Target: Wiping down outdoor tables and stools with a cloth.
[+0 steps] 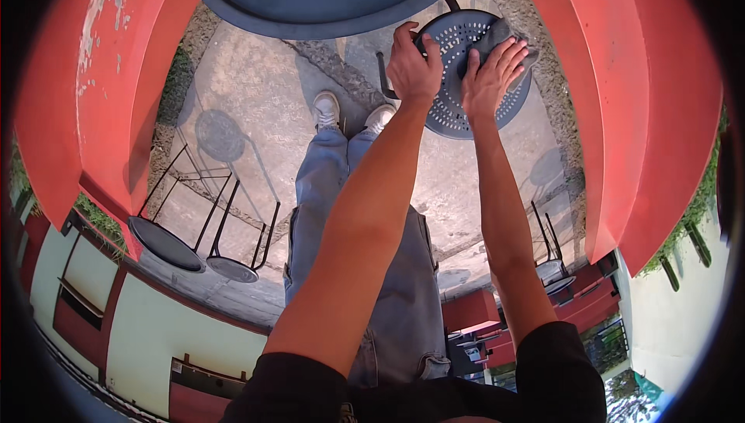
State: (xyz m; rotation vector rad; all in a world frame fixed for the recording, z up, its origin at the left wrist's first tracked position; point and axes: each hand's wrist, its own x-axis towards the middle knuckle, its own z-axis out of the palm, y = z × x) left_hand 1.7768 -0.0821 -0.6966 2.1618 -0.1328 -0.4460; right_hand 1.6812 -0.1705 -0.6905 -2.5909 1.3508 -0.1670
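Head view: left hand (pixel 414 70) grips the rim of the perforated round seat (pixel 452 119) beside the dark table (pixel 330 29), right hand (pixel 489 85) spread flat on the grey cloth (pixel 498 35) atop it; best brace firmly, press evenly over the holes.

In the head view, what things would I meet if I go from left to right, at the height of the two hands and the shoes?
Left red wall → left shoe → right shoe → left hand → right hand, lying on a grey cloth → right red wall.
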